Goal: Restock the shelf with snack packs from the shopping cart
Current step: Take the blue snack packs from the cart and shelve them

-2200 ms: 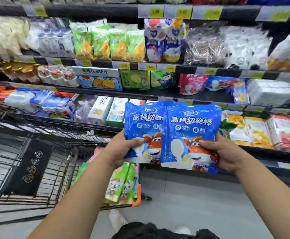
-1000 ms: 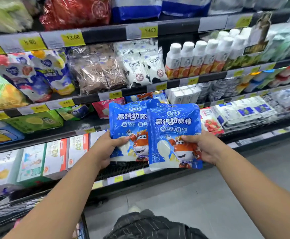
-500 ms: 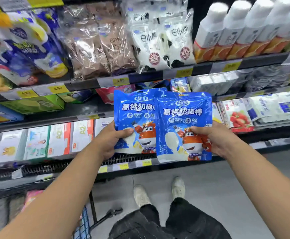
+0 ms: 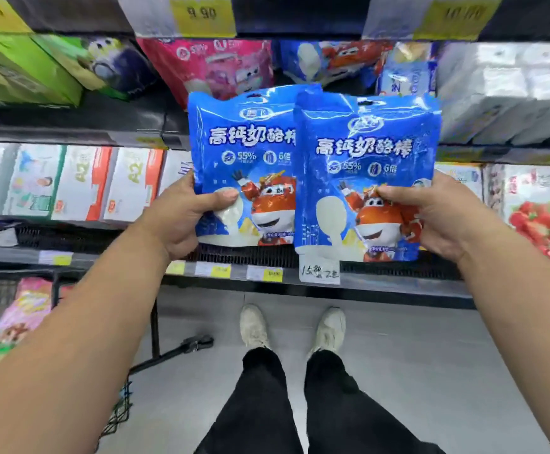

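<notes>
I hold two blue snack packs with an orange cartoon plane upright in front of the shelf. My left hand (image 4: 182, 214) grips the left blue pack (image 4: 244, 152) by its lower left edge. My right hand (image 4: 437, 214) grips the right blue pack (image 4: 365, 178) by its lower right edge; this pack overlaps the left one's right side. Behind them on the middle shelf (image 4: 70, 129) lies a matching blue pack (image 4: 329, 60) beside a pink pack (image 4: 214, 63). The shopping cart (image 4: 116, 411) shows at the lower left with colourful packs (image 4: 21, 312) inside.
Green boxes (image 4: 21, 70) sit on the middle shelf at left, white packs (image 4: 502, 90) at right. The lower shelf holds white cartons (image 4: 80, 181) and strawberry packs (image 4: 535, 211). A handwritten tag (image 4: 319, 270) hangs on the lower shelf edge. My feet (image 4: 293, 326) stand on grey floor.
I turned from the cart and moved close to the shelf. Both packs stayed in my hands and rose nearer the middle shelf with the matching blue pack.
</notes>
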Action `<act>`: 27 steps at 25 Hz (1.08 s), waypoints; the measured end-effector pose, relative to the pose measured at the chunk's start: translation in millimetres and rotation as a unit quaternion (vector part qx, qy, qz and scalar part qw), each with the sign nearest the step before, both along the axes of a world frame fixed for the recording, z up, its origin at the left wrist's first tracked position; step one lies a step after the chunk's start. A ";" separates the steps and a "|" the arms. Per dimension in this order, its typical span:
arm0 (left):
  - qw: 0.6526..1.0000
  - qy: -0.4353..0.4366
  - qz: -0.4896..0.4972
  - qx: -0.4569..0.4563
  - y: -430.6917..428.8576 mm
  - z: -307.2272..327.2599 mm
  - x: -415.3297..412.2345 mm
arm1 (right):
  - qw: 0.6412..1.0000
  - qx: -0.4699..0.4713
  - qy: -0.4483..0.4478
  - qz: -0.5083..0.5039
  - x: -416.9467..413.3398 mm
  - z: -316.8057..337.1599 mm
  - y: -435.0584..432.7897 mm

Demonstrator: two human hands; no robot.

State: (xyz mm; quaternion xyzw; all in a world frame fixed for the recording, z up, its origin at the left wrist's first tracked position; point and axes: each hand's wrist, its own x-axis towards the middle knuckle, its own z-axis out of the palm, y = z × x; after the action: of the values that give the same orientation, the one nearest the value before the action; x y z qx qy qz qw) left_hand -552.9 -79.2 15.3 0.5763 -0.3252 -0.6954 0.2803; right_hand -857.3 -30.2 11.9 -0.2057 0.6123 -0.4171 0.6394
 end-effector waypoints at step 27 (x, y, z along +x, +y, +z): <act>0.996 0.061 0.022 -0.066 -52.2 -97.4 20.8 | 0.989 -0.110 0.016 -0.095 21.4 -85.7 -50.6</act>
State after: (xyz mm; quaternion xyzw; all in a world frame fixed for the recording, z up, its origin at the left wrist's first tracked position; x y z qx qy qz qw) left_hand -532.1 -131.4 -82.0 0.5199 -0.3398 -0.6998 0.3528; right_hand -836.0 -80.8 -73.7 -0.2224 0.5895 -0.5378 0.5602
